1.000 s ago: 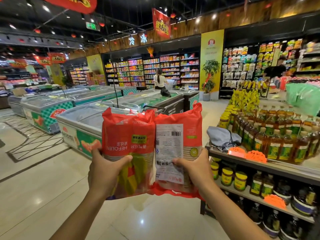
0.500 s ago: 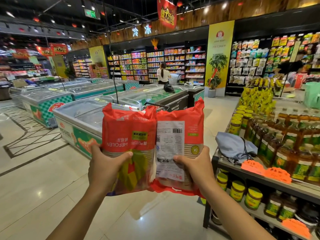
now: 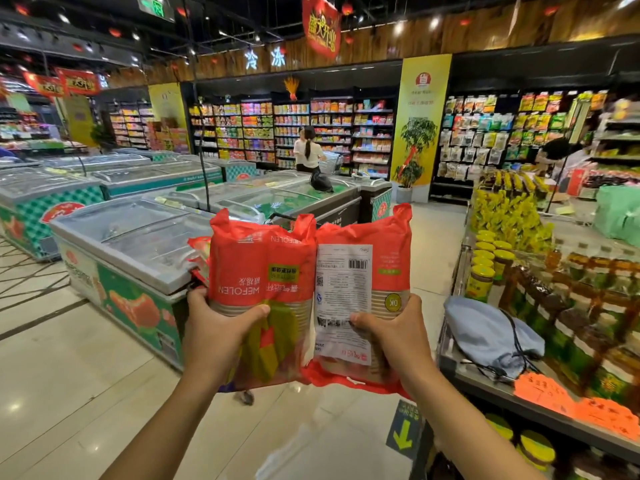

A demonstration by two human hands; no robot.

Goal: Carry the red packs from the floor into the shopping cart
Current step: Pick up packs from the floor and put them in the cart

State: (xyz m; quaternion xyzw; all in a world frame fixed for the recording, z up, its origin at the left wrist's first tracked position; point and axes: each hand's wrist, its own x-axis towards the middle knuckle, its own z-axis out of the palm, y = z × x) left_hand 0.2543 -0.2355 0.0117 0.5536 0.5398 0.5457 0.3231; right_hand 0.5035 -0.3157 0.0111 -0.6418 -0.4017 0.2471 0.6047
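Left hand [image 3: 221, 327]: wrapped round the lower half of the left red pack [image 3: 263, 268], thumb across its front, just right of the near freezer [image 3: 138, 244] corner.
Right hand [image 3: 398, 330]: grips the right red pack [image 3: 391, 258] low down, thumb on its white label [image 3: 343, 282], farther right of the freezer.
Both: upright, edges touching, held off the floor [image 3: 86, 375].
Shopper [image 3: 308, 152]: well beyond the freezer, facing stocked shelves [image 3: 256, 129].

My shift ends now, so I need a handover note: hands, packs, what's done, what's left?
Left hand grips the left pack; right hand grips the right pack. Both packs are held up side by side.
The cart is mostly hidden just behind them. A red bit beside the left pack may be one already loaded.
Done: two packs are off the floor.
Left: lower both into the cart, then look for more.
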